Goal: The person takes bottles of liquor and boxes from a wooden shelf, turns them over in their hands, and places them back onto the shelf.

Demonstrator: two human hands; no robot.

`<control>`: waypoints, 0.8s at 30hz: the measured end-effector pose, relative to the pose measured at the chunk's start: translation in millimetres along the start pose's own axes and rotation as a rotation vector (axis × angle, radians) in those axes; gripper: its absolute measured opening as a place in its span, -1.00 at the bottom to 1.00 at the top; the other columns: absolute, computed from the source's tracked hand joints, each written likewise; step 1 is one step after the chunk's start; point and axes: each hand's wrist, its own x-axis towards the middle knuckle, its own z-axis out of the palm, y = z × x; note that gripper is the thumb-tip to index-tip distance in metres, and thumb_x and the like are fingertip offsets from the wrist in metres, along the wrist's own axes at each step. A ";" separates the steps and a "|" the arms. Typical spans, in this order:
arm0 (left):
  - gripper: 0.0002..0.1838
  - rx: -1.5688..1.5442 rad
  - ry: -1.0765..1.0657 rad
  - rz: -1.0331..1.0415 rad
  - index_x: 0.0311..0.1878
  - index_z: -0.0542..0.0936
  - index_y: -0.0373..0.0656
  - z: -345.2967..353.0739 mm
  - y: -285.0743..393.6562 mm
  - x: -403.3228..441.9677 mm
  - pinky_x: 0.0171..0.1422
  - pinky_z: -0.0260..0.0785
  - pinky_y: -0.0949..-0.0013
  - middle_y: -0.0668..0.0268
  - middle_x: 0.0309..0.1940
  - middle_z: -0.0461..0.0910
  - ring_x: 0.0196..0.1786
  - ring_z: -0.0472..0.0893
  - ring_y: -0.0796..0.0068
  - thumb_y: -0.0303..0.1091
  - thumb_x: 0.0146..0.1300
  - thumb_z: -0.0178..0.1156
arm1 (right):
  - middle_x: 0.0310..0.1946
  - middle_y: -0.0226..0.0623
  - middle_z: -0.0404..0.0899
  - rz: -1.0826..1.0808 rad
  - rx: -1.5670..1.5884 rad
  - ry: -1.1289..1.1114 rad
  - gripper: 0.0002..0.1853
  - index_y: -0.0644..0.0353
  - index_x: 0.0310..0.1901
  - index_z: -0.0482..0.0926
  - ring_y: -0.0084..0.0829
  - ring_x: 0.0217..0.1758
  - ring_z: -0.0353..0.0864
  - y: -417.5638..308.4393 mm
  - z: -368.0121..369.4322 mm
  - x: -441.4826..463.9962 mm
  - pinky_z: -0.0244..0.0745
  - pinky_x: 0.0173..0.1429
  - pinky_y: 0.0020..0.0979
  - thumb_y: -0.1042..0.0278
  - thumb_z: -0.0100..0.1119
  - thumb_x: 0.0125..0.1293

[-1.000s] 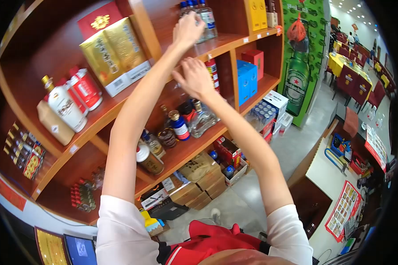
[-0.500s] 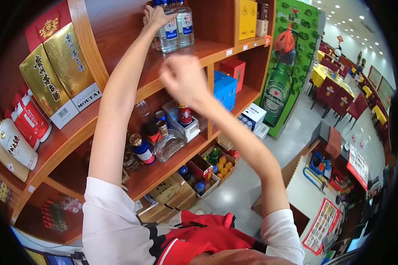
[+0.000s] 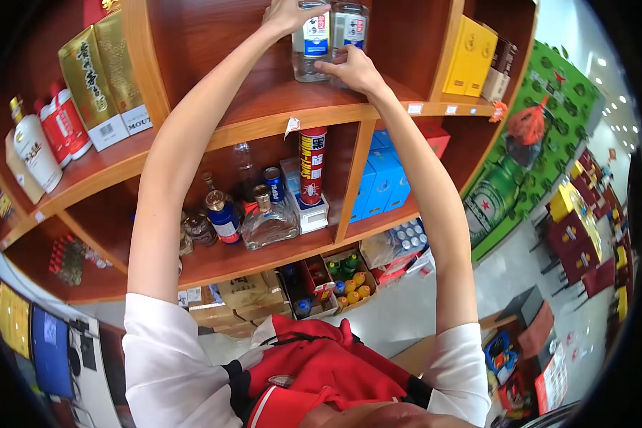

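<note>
Two clear glass liquor bottles with white and blue labels stand side by side on the upper shelf: the left bottle [image 3: 314, 43] and the right bottle [image 3: 352, 32]. Their tops are cut off by the frame edge. My left hand [image 3: 289, 16] is closed around the upper part of the left bottle, its thumb across the front. Low down, my right hand [image 3: 355, 70] grips the right bottle, with its thumb reaching left toward the foot of the left one. Part of the right hand's fingers is hidden against the glass.
The wooden shelf [image 3: 264, 107] edge runs below my hands. Beneath stand a red-and-yellow tube [image 3: 312, 167], a flat glass bottle [image 3: 271, 225] and blue boxes [image 3: 379, 182]. Gold Moutai boxes [image 3: 93, 85] are at left, yellow boxes [image 3: 471, 55] at right. Cartons [image 3: 346, 278] of bottles sit on the floor.
My right hand has moved up from in front of the shelf edge onto the bottles. My left hand stays at the bottles' upper part. The view has shifted and turned.
</note>
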 end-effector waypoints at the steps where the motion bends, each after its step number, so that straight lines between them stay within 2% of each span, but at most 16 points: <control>1: -0.24 -0.096 -0.024 -0.048 0.10 0.65 -0.22 -3.3 -2.6 0.2 0.25 0.55 0.01 0.00 0.04 0.75 0.16 0.72 0.03 0.29 0.12 0.50 | -0.03 0.10 0.75 -0.019 0.016 -0.019 -0.18 0.53 0.06 0.60 -0.14 0.13 0.75 0.2 1.0 3.2 0.58 0.25 -0.20 -0.17 0.60 0.10; 2: -0.25 -0.016 0.025 -0.114 0.06 0.69 -0.25 -5.0 -3.0 1.5 0.24 0.57 0.12 0.08 -0.02 0.79 0.08 0.76 0.17 0.28 0.12 0.52 | 0.04 0.07 0.73 -0.017 0.109 -0.163 -0.11 0.56 0.20 0.51 -0.20 0.13 0.73 1.0 -0.2 5.6 0.58 0.25 -0.25 -0.15 0.59 0.14; 3: -0.25 0.006 0.040 -0.129 0.06 0.69 -0.25 -12.1 -0.7 -2.4 0.24 0.57 0.12 0.08 -0.02 0.79 0.08 0.76 0.17 0.28 0.12 0.52 | 0.11 0.03 0.70 -0.015 0.199 -0.309 -0.03 0.58 0.34 0.43 -0.27 0.14 0.71 1.8 -0.3 7.1 0.58 0.24 -0.29 -0.13 0.59 0.18; 4: -0.28 -0.089 -0.014 -0.175 0.06 0.69 -0.26 -23.4 7.4 -10.5 0.25 0.57 0.16 0.13 -0.06 0.80 0.05 0.76 0.20 0.24 0.15 0.52 | 0.02 0.08 0.75 0.021 0.243 -0.204 -0.15 0.51 0.11 0.63 -0.17 0.11 0.75 3.8 3.9 5.0 0.59 0.22 -0.25 -0.17 0.64 0.05; 5: -0.31 -0.184 -0.067 -0.216 0.07 0.69 -0.27 -35.6 17.3 -17.3 0.25 0.57 0.19 0.18 -0.10 0.80 0.01 0.75 0.24 0.20 0.17 0.52 | 0.02 0.08 0.75 0.005 0.259 -0.220 -0.15 0.51 0.11 0.63 -0.17 0.11 0.75 5.8 5.5 3.9 0.59 0.22 -0.25 -0.17 0.64 0.05; 6: -0.36 -0.293 -0.184 -0.281 0.19 0.63 -0.29 -52.4 35.9 -26.9 0.32 0.50 0.24 0.16 0.04 0.74 0.14 0.68 0.31 0.04 0.26 0.50 | 0.03 0.07 0.75 -0.043 0.279 -0.150 -0.14 0.50 0.14 0.62 -0.17 0.11 0.76 6.5 5.2 0.5 0.60 0.22 -0.25 -0.15 0.65 0.04; 7: -0.36 -0.275 -0.171 -0.285 0.19 0.63 -0.29 -57.1 34.0 -34.2 0.32 0.50 0.24 0.16 0.04 0.74 0.14 0.68 0.31 0.04 0.26 0.50 | 0.03 0.07 0.75 -0.091 0.299 -0.075 -0.13 0.50 0.17 0.61 -0.17 0.11 0.76 -1.6 0.9 -8.1 0.60 0.22 -0.25 -0.14 0.66 0.03; 9: -0.12 -0.363 -0.149 -0.132 0.38 0.50 -0.30 -70.0 34.2 -48.4 0.36 0.47 0.04 0.01 0.24 0.58 0.36 0.55 0.14 0.25 0.25 0.44 | 0.02 0.07 0.76 -0.166 0.303 0.039 -0.18 0.45 0.15 0.61 -0.10 0.09 0.77 -8.2 -6.1 -23.0 0.62 0.20 -0.18 -0.04 0.69 0.00; 10: -0.18 -0.334 -0.056 -0.115 0.41 0.47 -0.34 -77.5 52.2 -65.2 0.36 0.45 0.18 0.14 0.18 0.66 0.28 0.60 0.34 0.18 0.37 0.38 | 0.02 0.05 0.75 -0.192 0.286 0.069 -0.22 0.41 0.13 0.61 -0.08 0.10 0.75 -16.2 -11.6 -31.1 0.60 0.21 -0.16 0.00 0.69 0.00; 11: -0.15 -0.322 -0.064 -0.063 0.45 0.44 -0.32 -90.6 65.9 -79.1 0.41 0.40 0.21 0.10 0.24 0.62 0.33 0.56 0.33 0.19 0.36 0.37 | 0.01 0.02 0.74 -0.217 0.274 0.101 -0.25 0.37 0.12 0.62 -0.06 0.10 0.73 -25.5 -16.8 -39.9 0.58 0.22 -0.13 0.04 0.70 -0.01; 13: -0.34 -0.327 0.030 -0.007 0.37 0.45 -0.31 -105.2 85.4 -106.8 0.40 0.40 0.26 0.17 0.26 0.55 0.29 0.52 0.42 -0.06 0.41 0.40 | 0.03 -0.12 0.66 -0.340 0.280 0.206 -0.31 0.24 0.14 0.57 -0.06 0.21 0.55 -34.5 -16.4 -55.4 0.45 0.30 -0.10 0.23 0.69 -0.03; 14: -0.34 -0.295 0.034 -0.014 0.37 0.45 -0.31 -110.2 89.3 -120.4 0.40 0.40 0.26 0.17 0.26 0.55 0.29 0.52 0.42 -0.06 0.41 0.40 | 0.05 -0.13 0.65 -0.388 0.282 0.246 -0.31 0.23 0.16 0.57 -0.05 0.21 0.53 -40.1 -16.8 -62.1 0.45 0.29 -0.10 0.29 0.68 -0.04; 16: -0.36 -0.403 0.114 0.153 0.42 0.38 -0.29 -121.1 93.6 -147.7 0.43 0.39 0.25 0.18 0.28 0.52 0.32 0.53 0.37 -0.22 0.42 0.40 | 0.07 -0.15 0.63 -0.461 0.292 0.309 -0.30 0.21 0.18 0.57 -0.05 0.21 0.51 -52.5 -17.6 -78.1 0.45 0.29 -0.11 0.38 0.68 -0.06; 17: -0.30 -0.390 0.108 0.177 0.49 0.29 -0.25 -130.0 95.7 -163.5 0.45 0.38 0.25 0.18 0.30 0.50 0.37 0.51 0.36 -0.28 0.42 0.41 | 0.08 -0.16 0.62 -0.493 0.297 0.330 -0.29 0.20 0.18 0.57 -0.04 0.21 0.51 -59.5 -17.9 -86.9 0.45 0.28 -0.11 0.41 0.68 -0.08; 21: -0.08 -0.555 0.250 0.207 0.56 0.18 -0.26 -157.0 119.6 -231.1 0.49 0.42 0.13 0.12 0.36 0.45 0.40 0.52 0.23 -0.05 0.35 0.46 | 0.06 -0.16 0.61 -0.611 0.346 0.320 -0.26 0.19 0.22 0.60 -0.05 0.18 0.51 -88.5 -11.7 -125.3 0.48 0.25 -0.10 0.48 0.67 -0.10; 24: 0.02 -0.408 0.355 0.132 0.57 0.15 -0.30 -196.2 117.2 -279.8 0.49 0.40 0.14 0.09 0.37 0.44 0.39 0.54 0.23 0.11 0.30 0.45 | 0.04 -0.14 0.61 -0.693 0.403 0.249 -0.24 0.19 0.22 0.62 -0.05 0.15 0.53 -121.0 2.8 -151.6 0.50 0.21 -0.10 0.43 0.69 -0.13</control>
